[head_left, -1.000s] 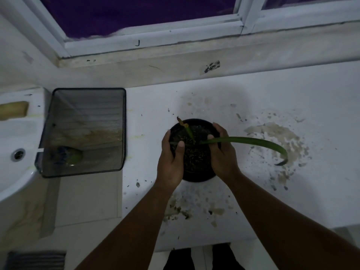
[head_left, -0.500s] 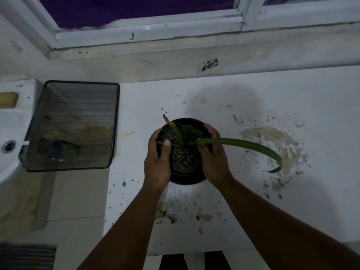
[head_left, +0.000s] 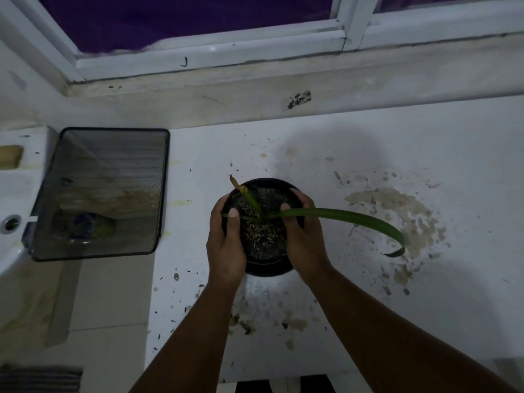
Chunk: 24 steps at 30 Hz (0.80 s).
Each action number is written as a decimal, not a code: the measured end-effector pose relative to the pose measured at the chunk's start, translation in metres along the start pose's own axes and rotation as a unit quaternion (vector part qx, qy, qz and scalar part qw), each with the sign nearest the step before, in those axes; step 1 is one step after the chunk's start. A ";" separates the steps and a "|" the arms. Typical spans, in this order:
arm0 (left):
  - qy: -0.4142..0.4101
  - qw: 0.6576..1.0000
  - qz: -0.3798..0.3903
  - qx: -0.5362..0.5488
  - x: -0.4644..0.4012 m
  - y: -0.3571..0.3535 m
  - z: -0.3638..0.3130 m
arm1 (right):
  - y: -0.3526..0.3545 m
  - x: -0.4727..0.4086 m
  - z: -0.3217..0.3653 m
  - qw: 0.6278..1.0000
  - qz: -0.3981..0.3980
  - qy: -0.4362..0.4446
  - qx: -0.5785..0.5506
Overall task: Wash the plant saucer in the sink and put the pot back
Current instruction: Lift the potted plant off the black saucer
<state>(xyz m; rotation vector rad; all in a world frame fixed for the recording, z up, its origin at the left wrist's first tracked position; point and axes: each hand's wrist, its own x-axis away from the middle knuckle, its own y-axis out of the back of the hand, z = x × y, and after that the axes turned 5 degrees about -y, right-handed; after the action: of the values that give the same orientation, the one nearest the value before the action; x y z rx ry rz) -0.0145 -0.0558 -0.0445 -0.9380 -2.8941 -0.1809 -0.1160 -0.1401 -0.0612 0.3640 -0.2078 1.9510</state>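
Head view: your left hand (head_left: pixel 225 245) and right hand (head_left: pixel 304 239) still grip the pot (head_left: pixel 262 239) by its sides, over the stained surface (head_left: pixel 425 154) right of the bin (head_left: pixel 96 194), barely moved since earlier.

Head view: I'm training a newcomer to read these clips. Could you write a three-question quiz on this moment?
1. True or false: both hands, left and right, hold the black pot.
2. The long green leaf arches toward: A) the sink, B) the person's right, C) the window.
3. What stands between the sink and the white counter?

Key: 1 true; 2 B; 3 a mesh bin.
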 end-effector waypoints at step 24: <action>-0.057 0.996 0.062 -0.022 -0.138 -0.050 -0.073 | -0.016 -0.117 0.116 0.997 -0.023 0.069 -0.029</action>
<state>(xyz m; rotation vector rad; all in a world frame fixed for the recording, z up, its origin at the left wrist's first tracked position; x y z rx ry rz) 0.0712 -0.1862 0.0065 -1.1698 -2.9316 -0.1897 -0.0405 -0.2706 0.0072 0.1936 -0.1636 1.9121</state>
